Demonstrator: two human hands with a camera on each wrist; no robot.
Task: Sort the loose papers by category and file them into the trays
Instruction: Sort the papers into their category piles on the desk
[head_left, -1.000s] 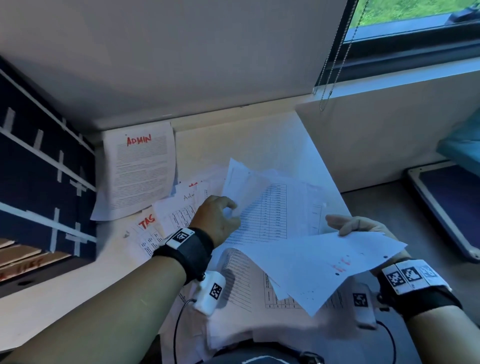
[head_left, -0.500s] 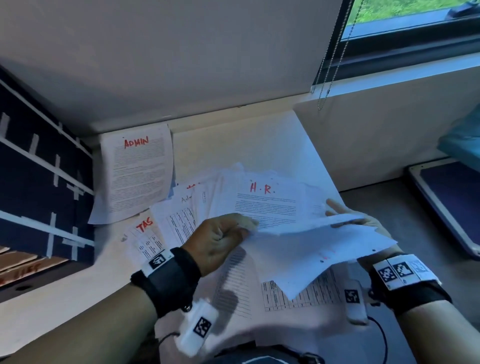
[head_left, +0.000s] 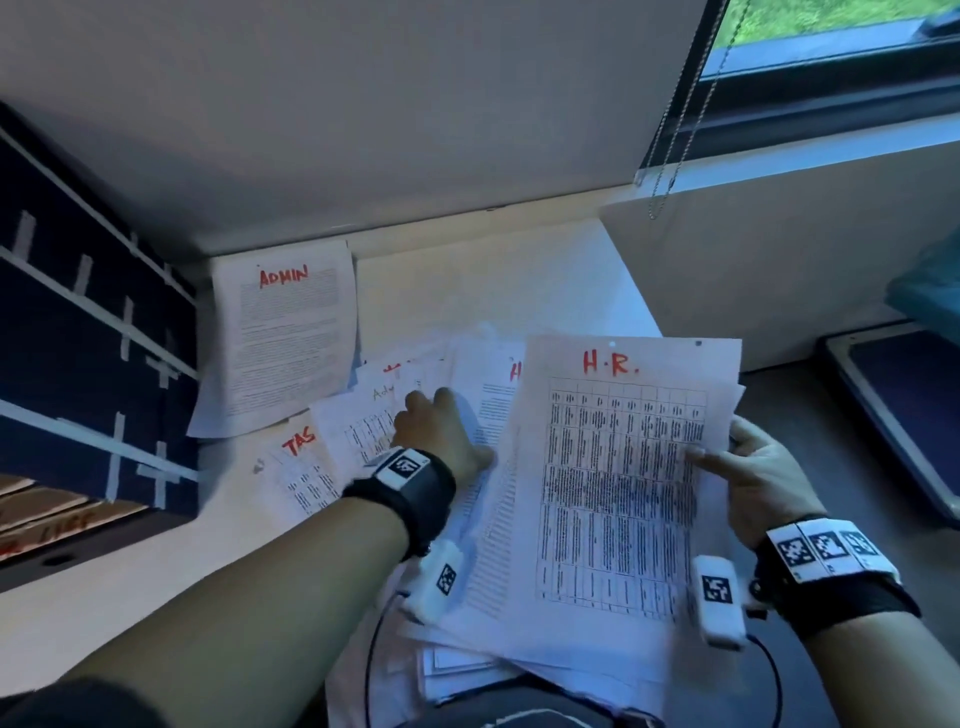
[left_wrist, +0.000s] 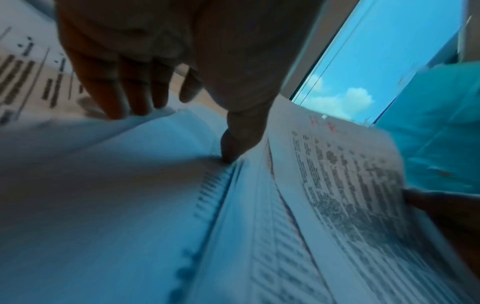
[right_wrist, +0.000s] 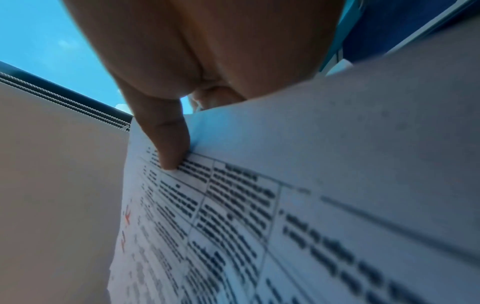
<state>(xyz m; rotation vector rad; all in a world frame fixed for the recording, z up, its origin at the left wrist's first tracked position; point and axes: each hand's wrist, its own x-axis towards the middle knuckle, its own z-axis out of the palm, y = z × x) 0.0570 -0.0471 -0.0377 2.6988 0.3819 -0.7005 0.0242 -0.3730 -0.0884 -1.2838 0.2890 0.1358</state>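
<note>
A stack of sheets topped by a table page marked "H.R." (head_left: 623, 493) is pinched by my right hand (head_left: 727, 452), thumb on top (right_wrist: 168, 152), fingers hidden beneath. My left hand (head_left: 436, 431) lies on the loose papers spread on the desk, fingers (left_wrist: 124, 96) straight and thumb pressing a sheet. Under and around it are a table page marked "Adm" (head_left: 358, 421), a page marked "TAS" (head_left: 298, 462) and another page with a red "H" (head_left: 493, 400). A text page marked "ADMIN" (head_left: 291, 332) lies apart at the back left. The dark blue tray rack (head_left: 78, 364) stands on the left.
More sheets (head_left: 457, 660) hang over the desk's near edge below the held stack. A window with a bead chain (head_left: 675, 130) is at the back right. A dark framed panel (head_left: 909, 405) lies on the floor to the right.
The left hand passed a sheet onto the right hand's stack, let go and moved back onto the spread papers. The stack now lies face up with the H.R. table page on top.
</note>
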